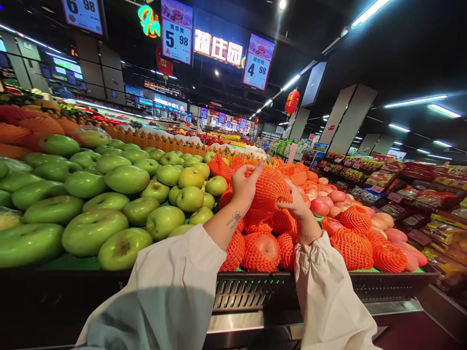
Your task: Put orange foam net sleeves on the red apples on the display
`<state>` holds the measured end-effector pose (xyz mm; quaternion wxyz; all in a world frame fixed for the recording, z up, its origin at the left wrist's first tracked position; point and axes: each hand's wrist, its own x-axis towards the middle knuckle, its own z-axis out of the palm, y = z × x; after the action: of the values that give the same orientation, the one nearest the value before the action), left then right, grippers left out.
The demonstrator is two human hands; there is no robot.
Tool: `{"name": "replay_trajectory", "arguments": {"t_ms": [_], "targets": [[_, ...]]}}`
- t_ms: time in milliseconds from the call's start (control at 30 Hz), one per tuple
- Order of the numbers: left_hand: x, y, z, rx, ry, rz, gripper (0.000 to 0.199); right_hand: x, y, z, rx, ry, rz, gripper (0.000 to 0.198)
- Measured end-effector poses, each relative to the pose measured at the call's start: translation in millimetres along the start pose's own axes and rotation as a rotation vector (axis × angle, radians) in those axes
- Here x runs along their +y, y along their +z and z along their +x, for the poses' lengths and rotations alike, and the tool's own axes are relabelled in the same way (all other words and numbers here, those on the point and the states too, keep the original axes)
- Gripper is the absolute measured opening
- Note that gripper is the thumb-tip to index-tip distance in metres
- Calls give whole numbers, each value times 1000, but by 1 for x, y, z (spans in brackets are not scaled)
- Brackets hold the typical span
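My left hand [245, 185] and my right hand [296, 203] are raised over the fruit display, one on each side of an orange-red foam fruit net [270, 188]. The left fingers close on its upper left side, with the thumb along the top. At its right end, the right fingers pinch the open edge. The net bulges round, but what is inside is hidden. Below my hands lie several red apples in the same kind of net, one netted apple [265, 249] showing its bare end at the front.
Green apples [127, 179] fill the left side of the display. Bare pink-red apples [337, 197] and more netted fruit [352, 248] lie to the right. A black slatted rim [251, 291] runs along the front. Packaged snacks [434, 194] stand on shelves at far right; price signs [257, 62] hang overhead.
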<state>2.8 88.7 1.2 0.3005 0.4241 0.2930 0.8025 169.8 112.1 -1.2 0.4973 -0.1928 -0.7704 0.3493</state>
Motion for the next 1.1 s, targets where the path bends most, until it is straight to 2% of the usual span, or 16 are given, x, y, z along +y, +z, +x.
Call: {"name": "replay_trajectory", "arguments": {"t_ms": [133,333,433,533,600,667,867,933,1000,1067,1100], "targets": [[-4,-1,4,-50,-67,-38,50,8,3,-3,6,20,91,70],[-8,2,8,-140,-81,80,48,16,15,-5,172,86,369,53],[-10,5,4,-147,-104,148,42,13,16,-1,256,136,505,53],[-11,8,0,-261,-141,115,29,7,13,3,380,150,600,56],[-12,8,-1,-379,-121,78,34,4,11,6,463,146,630,57],[-14,7,1,-439,-74,101,41,4,10,7,517,139,637,58],[-21,2,7,-365,-55,401,37,9,12,7,532,156,529,52],[-21,0,4,-362,7,551,47,10,11,7,520,221,471,51],[-19,-3,-1,-408,109,675,73,11,9,6,494,319,399,50],[-18,-6,-5,-535,205,745,99,13,8,5,449,396,303,48],[-17,-7,-7,-610,232,763,106,14,8,4,419,416,244,47]]}}
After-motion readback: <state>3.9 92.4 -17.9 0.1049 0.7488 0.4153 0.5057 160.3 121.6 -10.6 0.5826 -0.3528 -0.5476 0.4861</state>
